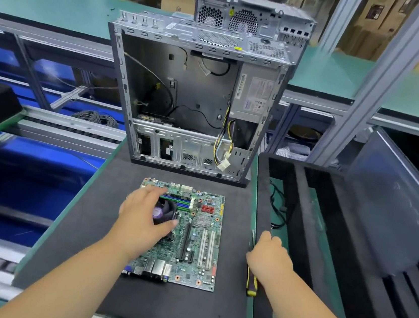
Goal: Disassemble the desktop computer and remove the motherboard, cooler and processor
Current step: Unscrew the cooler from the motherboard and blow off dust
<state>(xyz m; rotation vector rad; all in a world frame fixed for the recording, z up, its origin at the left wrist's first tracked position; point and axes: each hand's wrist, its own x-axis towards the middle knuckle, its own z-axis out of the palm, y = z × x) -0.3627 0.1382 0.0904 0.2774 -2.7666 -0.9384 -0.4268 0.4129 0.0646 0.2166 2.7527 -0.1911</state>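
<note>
Fingers: those of the left hand (143, 214) are spread and bent over the cooler (163, 212), thumb tip at its near right edge, the others round its far and left sides; they seem to grasp it, though the palm hides most of the contact.
Right hand: the right hand (269, 256) lies knuckles-up at the mat's right edge, fingers curled over a screwdriver (251, 283) whose yellow-and-black handle shows below the wrist; a firm grip or mere resting cannot be told.
Motherboard: the motherboard (193, 236) is already out, flat on the dark mat (81, 248) just in front of the case.
Case: the case (192, 98) stands opened toward the person, its bay bare save loose cables and the power supply.
Why so placed: the board lies flat and close, likely so the cooler can be worked from above while the tool waits at hand.
Cooler versus fingers: it sits directly under the left palm, on the board's left half, not yet lifted.
Processor: presumably beneath the cooler, unseen.
Tray: a black slotted tray (326, 226) sits to the right.
</note>
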